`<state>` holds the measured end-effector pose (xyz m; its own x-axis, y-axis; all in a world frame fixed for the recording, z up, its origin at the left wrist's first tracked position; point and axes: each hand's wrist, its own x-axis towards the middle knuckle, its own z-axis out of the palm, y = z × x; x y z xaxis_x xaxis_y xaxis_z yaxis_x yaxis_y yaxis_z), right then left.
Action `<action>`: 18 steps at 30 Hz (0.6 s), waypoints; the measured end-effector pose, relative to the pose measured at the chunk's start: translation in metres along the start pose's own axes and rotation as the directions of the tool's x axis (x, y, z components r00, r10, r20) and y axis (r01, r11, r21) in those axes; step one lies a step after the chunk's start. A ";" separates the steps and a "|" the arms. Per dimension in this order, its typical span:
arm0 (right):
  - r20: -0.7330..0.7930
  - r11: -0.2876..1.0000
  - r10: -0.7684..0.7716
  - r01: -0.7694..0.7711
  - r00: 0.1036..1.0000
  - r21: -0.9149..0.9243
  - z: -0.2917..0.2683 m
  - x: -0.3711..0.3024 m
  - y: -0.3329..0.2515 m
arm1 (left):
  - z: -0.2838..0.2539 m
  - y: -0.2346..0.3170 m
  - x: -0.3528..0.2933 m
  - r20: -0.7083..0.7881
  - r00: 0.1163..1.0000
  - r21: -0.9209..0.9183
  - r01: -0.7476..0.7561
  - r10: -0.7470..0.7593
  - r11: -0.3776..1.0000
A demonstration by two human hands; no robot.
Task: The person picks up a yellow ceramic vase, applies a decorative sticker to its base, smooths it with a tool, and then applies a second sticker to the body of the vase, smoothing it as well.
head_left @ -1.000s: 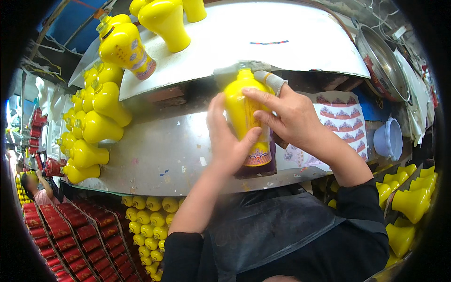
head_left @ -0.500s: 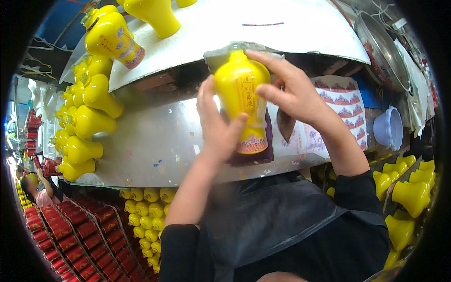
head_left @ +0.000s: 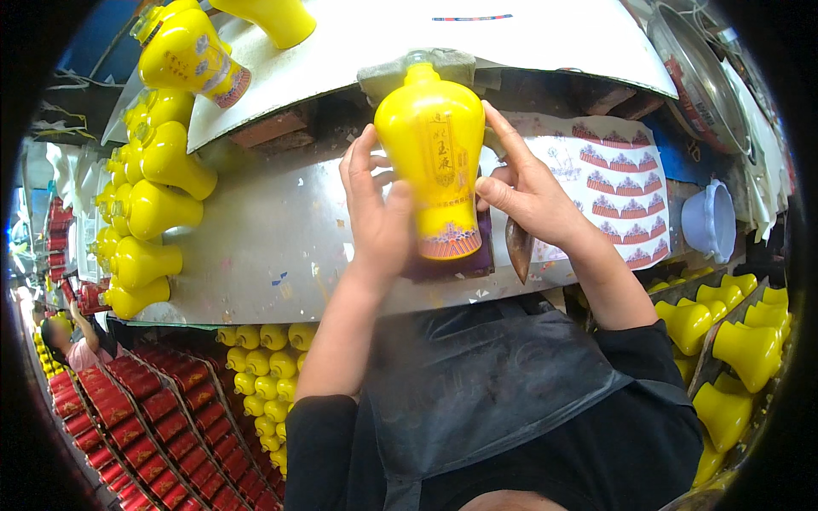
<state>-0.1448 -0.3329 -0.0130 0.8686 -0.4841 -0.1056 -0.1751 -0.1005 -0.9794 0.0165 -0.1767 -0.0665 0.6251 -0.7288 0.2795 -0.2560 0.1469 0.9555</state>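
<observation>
Your right hand (head_left: 537, 196) has moved its index finger from the neck to the shoulder of the glossy yellow, broad-shouldered bottle (head_left: 430, 119), which lies between it and your curved left hand (head_left: 375, 217), actual grip by either not determinable, neck over crumpled grey cloth (head_left: 376, 87), base over a dark purple block (head_left: 485, 247).

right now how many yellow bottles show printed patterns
2: one yellow bottle between the left hand and right hand; another decorated bottle at upper left, on the white board. More may be hidden.
</observation>
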 end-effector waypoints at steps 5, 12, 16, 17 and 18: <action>-0.075 0.990 0.003 -0.014 0.997 -0.139 0.013 -0.003 0.003 | 0.007 -0.001 -0.007 0.028 0.998 -0.139 0.066 -0.062 0.988; -0.094 0.971 -0.066 0.043 0.993 -0.236 0.017 0.000 0.013 | 0.006 -0.001 -0.006 0.053 0.996 -0.214 0.087 -0.078 0.973; -0.081 0.970 -0.053 0.032 0.995 -0.242 0.015 -0.002 0.012 | 0.004 -0.003 -0.006 0.074 0.995 -0.242 0.084 -0.068 0.967; -0.079 0.969 -0.054 0.033 0.995 -0.244 0.015 -0.002 0.012 | 0.004 -0.003 -0.006 0.076 0.995 -0.232 0.078 -0.062 0.969; -0.080 0.968 -0.062 0.041 0.995 -0.246 0.015 -0.002 0.012 | 0.003 -0.003 -0.006 0.078 0.995 -0.220 0.074 -0.058 0.973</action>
<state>-0.1416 -0.3199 -0.0268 0.8379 -0.5450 -0.0305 -0.2485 -0.3312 -0.9103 0.0113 -0.1746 -0.0716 0.5792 -0.7863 0.2152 -0.0402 0.2362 0.9709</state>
